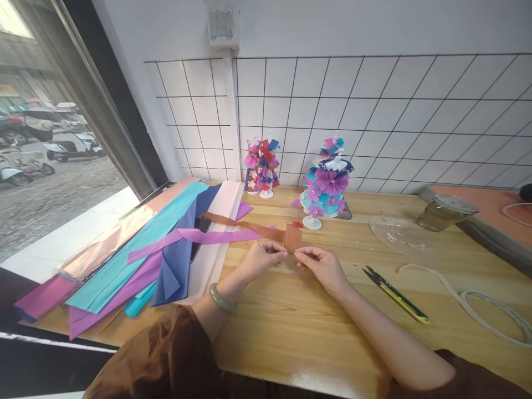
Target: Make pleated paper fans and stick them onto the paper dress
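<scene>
- Item handled: a small brown paper piece (293, 238), roughly square, at centre before the person; whether it touches the wooden table (266, 338) cannot be confirmed.
- Left hand (266, 258): thumb and fingertips pinching the piece's lower left corner.
- Right hand (323, 269): thumb and forefinger pinching the lower right corner — grip roughly level with the left.
- A brown strip (220, 219) trails leftward from the piece to the coloured papers (137, 244); joined or merely overlapping, cannot tell.
- Finding: the matched fingertip hold appears sound for thin paper. Light, even tension advised; a hard pull would likely crease or tear it.
- Advised: leave the brown strip slack and clear of the purple strip (203, 237) — a snag could skew the edges.
- Noted: red scrap (297, 224) by the upper edge; best brushed aside, lest it be trapped.
</scene>
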{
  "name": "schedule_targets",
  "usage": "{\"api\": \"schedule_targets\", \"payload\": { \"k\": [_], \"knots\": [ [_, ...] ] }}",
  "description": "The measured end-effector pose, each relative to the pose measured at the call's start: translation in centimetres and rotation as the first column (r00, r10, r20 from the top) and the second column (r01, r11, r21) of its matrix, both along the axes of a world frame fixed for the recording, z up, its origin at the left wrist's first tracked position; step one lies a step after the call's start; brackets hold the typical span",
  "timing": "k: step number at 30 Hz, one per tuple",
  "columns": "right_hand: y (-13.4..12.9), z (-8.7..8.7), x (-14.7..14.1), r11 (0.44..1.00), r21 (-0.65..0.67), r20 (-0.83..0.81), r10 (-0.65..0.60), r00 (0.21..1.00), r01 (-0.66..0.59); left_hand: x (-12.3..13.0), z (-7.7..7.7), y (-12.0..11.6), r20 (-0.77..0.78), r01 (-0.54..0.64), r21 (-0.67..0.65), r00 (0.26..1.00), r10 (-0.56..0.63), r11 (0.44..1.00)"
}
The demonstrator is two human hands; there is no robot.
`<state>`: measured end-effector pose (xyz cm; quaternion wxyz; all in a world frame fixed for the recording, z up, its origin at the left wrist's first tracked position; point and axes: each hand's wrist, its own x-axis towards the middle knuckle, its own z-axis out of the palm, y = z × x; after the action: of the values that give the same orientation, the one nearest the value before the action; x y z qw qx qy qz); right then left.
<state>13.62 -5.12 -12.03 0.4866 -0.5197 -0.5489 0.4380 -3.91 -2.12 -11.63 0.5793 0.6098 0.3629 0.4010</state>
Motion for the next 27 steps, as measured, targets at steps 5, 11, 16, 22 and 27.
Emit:
{"api": "schedule_targets", "payload": {
  "k": [5, 11, 16, 22, 27],
  "knots": [
    [-0.17, 0.42, -0.19, 1.000, -0.014, -0.007, -0.015, 1.000, 0.015, 0.08, 0.12, -0.03, 0.026, 0.006, -0.007, 1.000, -0.006, 1.000],
    [-0.07, 0.18, -0.25, 0.998, -0.044, -0.041, -0.036, 0.999, 0.034, 0.28, -0.34, 0.12, 0.081, 0.001, -0.058, 0.997, 0.004, 0.998],
    [-0.20, 0.13, -0.37, 0.998, -0.047, -0.045, -0.051, 0.998, 0.049, 0.28, -0.65, 0.20, 0.108, -0.001, -0.084, 0.994, 0.010, 0.996],
    [-0.38, 0.58, -0.62, 0.995, -0.049, -0.046, -0.084, 0.995, 0.082, 0.34, -0.18, 0.04, 0.109, -0.004, -0.092, 0.994, 0.014, 0.996],
    [-0.36, 0.62, -0.64, 0.994, -0.065, -0.056, -0.093, 0.994, 0.090, 0.31, 0.25, -0.08, 0.095, -0.005, -0.109, 0.995, 0.015, 0.994]
  ]
}}
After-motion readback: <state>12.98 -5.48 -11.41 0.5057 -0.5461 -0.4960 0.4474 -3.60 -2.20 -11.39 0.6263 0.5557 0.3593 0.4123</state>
